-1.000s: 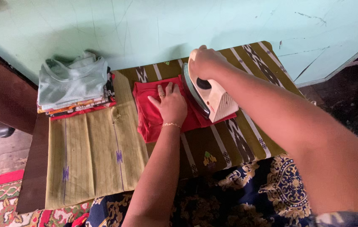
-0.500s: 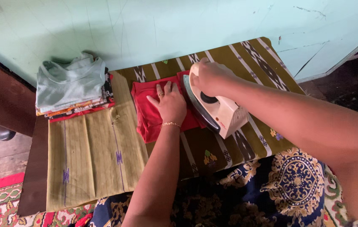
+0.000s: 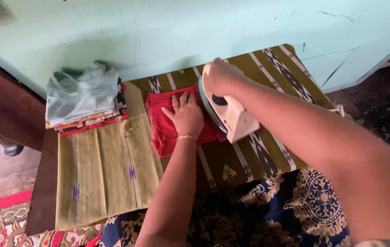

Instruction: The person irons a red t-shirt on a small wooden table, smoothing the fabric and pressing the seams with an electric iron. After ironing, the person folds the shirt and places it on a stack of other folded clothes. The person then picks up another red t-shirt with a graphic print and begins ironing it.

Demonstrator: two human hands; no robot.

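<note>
One view only, from the head camera. Two hands busy: right hand (image 3: 220,75) has its grip clenched around the handle of a white clothes iron (image 3: 227,112), which sits on the right edge of a folded red cloth (image 3: 170,123). Left hand (image 3: 185,114) lies flat, grip released, fingers spread, pinning the cloth to the desk (image 3: 39,183), which is padded with olive patterned fabric (image 3: 112,169).

Step, as I read it: mid-press on the red piece. Next pass probably needs the flat hand clear of the soleplate's path, with the cloth kept taut.

A stack of folded clothes (image 3: 83,98), pale green garment on top, sits near the desk's far left corner, apart from the cloth.

Hidden: soleplate, cord, the cloth under palm and iron. Lower layers of the stack are hard to make out.
</note>
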